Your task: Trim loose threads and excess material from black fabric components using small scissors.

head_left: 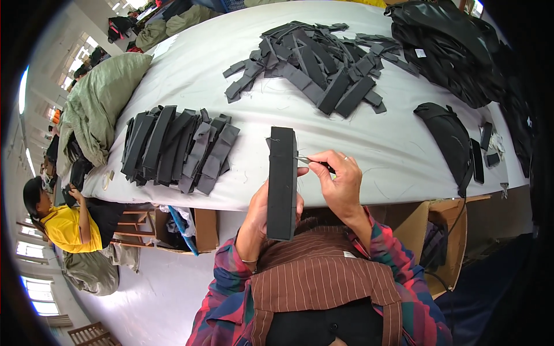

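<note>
Dark cloth strip (281, 184) in hand

The left hand (257, 213) is clamped on the flat, oblong strip above the near edge of the wrinkled white surface (254, 118); the right hand (344, 183) pinches a metal-tipped tool (302, 158) at its right side. Beyond: folded strips (167, 147) left, a curved black pouch (445, 135) right, a jumbled heap of strips (311, 63) ahead.
</note>
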`<state>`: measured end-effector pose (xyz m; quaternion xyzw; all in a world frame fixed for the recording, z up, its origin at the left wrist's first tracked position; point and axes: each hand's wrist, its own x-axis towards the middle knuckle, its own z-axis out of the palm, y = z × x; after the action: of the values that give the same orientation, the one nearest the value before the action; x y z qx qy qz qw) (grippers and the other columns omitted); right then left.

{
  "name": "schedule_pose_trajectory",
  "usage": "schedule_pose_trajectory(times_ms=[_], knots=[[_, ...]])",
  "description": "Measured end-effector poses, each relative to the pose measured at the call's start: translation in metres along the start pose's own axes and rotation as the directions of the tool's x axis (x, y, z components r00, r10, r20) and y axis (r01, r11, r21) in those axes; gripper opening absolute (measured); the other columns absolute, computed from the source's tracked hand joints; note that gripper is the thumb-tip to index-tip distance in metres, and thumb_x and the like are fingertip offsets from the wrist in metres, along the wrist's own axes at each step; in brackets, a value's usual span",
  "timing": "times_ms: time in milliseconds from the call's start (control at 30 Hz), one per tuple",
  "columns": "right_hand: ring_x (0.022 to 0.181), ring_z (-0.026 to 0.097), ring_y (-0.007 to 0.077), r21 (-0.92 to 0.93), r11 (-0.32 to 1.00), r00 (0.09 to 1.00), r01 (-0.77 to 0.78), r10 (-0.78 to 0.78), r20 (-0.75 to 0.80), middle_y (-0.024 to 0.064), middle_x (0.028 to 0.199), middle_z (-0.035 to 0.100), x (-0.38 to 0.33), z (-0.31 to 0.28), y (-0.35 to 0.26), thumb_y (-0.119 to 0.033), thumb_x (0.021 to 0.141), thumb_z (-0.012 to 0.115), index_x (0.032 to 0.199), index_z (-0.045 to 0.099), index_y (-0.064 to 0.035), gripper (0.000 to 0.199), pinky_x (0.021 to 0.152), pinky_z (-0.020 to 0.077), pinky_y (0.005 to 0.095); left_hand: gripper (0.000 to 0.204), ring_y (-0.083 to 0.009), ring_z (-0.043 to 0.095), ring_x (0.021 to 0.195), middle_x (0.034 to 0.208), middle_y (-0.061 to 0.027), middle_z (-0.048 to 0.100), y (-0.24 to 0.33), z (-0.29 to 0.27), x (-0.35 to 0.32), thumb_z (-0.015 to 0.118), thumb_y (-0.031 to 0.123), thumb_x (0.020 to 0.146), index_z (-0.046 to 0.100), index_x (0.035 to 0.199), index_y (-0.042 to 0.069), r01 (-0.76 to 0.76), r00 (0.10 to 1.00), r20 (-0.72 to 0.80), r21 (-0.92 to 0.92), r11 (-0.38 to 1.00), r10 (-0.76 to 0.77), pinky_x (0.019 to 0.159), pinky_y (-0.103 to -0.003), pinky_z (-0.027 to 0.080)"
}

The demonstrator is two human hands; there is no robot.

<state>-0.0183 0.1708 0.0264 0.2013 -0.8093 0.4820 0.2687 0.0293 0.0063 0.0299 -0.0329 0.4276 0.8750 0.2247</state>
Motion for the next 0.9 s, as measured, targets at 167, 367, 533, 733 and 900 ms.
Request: schedule_pose_trajectory(times_ms=[167, 367, 533, 733, 900], knots=[[0.065, 0.058, 0.0207, 0.229, 0.929, 0.956, -0.292, 0.29, 0.047, 0.004, 0.073, 0.064, -0.001, -0.002, 0.005, -0.015, 0.08, 0.068, 0.088, 0.064, -0.0094, 0.011, 0.063, 0.0392, 0.032, 0.056, -0.0167, 0.054, 0.047, 0.064, -0.0108, 0.06, -0.003, -0.006, 0.001, 0.03, 0.047, 0.098, 0.046, 0.131, 0.004, 0.001, 1.0, 0.018, -0.011, 1.0, -0.001, 0.042, -0.028, 0.046], [0.065, 0.058, 0.0206, 0.117, 0.988, 0.986, -0.1, 0.083, 0.145, 0.0042, 0.072, 0.063, 0.004, 0.0, -0.006, -0.016, 0.081, 0.066, 0.092, 0.064, -0.0096, 0.013, 0.062, 0.0389, 0.0324, 0.045, -0.0166, 0.056, 0.049, 0.066, -0.0118, 0.061, -0.007, -0.004, 0.005, 0.038, 0.041, 0.098, 0.051, 0.118, 0.003, 0.031, 0.994, -0.101, 0.012, 0.999, -0.03, 0.044, -0.028, 0.047], [0.064, 0.057, 0.021, 0.086, 0.995, 0.992, -0.043, 0.033, 0.12, 0.0027, 0.07, 0.062, 0.006, 0.004, -0.001, -0.017, 0.081, 0.067, 0.09, 0.064, -0.01, 0.012, 0.061, 0.0376, 0.0329, 0.041, -0.0169, 0.059, 0.052, 0.069, -0.0127, 0.063, -0.013, -0.009, 0.01, 0.041, 0.039, 0.097, 0.054, 0.11, 0.003, 0.107, 0.988, -0.12, 0.074, 0.992, -0.098, 0.045, -0.027, 0.048], [0.065, 0.058, 0.021, -0.02, 1.0, 0.983, 0.019, -0.015, 0.181, 0.0018, 0.073, 0.064, 0.008, -0.002, 0.003, -0.016, 0.08, 0.068, 0.089, 0.064, -0.01, 0.012, 0.061, 0.0389, 0.0332, 0.039, -0.0135, 0.059, 0.054, 0.069, -0.0084, 0.062, -0.013, -0.008, 0.009, 0.042, 0.038, 0.097, 0.059, 0.102, 0.003, 0.115, 0.99, -0.1, 0.137, 0.984, -0.102, 0.046, -0.025, 0.047], [0.066, 0.057, 0.0134, 0.331, 0.875, 0.933, -0.355, 0.306, 0.192, 0.0019, 0.074, 0.063, 0.004, 0.002, 0.015, -0.013, 0.082, 0.068, 0.098, 0.063, -0.008, 0.018, 0.062, 0.0428, 0.0272, 0.039, -0.0126, 0.056, 0.049, 0.068, -0.0049, 0.058, -0.007, -0.001, 0.012, 0.045, 0.037, 0.094, 0.057, 0.104, 0.001, 0.115, 0.987, -0.135, 0.176, 0.978, -0.091, 0.043, -0.026, 0.046]])
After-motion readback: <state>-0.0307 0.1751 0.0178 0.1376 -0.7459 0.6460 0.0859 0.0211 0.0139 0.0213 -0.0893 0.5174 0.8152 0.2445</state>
